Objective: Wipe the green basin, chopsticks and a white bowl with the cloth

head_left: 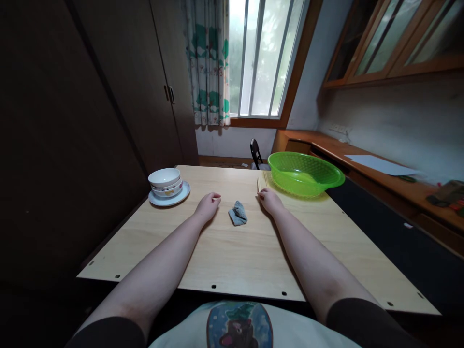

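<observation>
My left hand [208, 206] rests on the wooden table with its fingers curled in, and nothing shows in them. Pinched fingers of my right hand [269, 199] meet the near end of thin pale chopsticks [258, 184]; the hand covers part of them. More light sticks [266, 179] lie just beyond that hand, beside the basin. Between my hands lies a small crumpled grey-blue cloth [238, 214], touched by neither. To the left of my left hand, white bowls [164, 178] with a coloured pattern are stacked on a pale plate [177, 197].
A translucent green plastic basin [304, 174] stands at the table's far right corner. The light wood tabletop [232, 261] has small dark slots along its near edge. Beyond it are a dark chair [255, 152] and a brown desk [362, 162] with paper. A dark wardrobe [119, 96] borders the left.
</observation>
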{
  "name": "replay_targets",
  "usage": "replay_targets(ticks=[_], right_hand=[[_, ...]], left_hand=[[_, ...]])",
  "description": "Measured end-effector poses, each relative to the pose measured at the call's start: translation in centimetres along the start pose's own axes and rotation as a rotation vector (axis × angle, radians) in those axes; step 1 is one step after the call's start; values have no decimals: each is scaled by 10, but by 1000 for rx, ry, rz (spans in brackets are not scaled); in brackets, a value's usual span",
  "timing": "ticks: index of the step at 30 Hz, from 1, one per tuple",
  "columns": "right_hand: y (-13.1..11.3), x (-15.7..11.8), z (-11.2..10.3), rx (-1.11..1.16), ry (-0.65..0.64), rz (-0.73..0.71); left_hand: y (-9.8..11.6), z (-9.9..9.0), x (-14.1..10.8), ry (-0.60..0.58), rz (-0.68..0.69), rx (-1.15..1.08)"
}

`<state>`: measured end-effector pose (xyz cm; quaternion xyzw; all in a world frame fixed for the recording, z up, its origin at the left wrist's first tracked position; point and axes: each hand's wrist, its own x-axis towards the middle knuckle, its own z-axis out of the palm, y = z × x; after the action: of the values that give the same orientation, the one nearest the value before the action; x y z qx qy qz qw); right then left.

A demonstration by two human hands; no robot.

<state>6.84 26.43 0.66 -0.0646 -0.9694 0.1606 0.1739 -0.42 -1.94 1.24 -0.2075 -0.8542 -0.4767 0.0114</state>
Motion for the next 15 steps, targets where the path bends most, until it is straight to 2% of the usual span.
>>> replay_targets(ticks=[12,15], right_hand=[[-7,-2,-2,-129,-142,-16],[-7,-1,-4,-174,-126,32]], left_hand=[[-3,2,0,-22,-1,-28],[-4,2,0,-35,-6,-29]])
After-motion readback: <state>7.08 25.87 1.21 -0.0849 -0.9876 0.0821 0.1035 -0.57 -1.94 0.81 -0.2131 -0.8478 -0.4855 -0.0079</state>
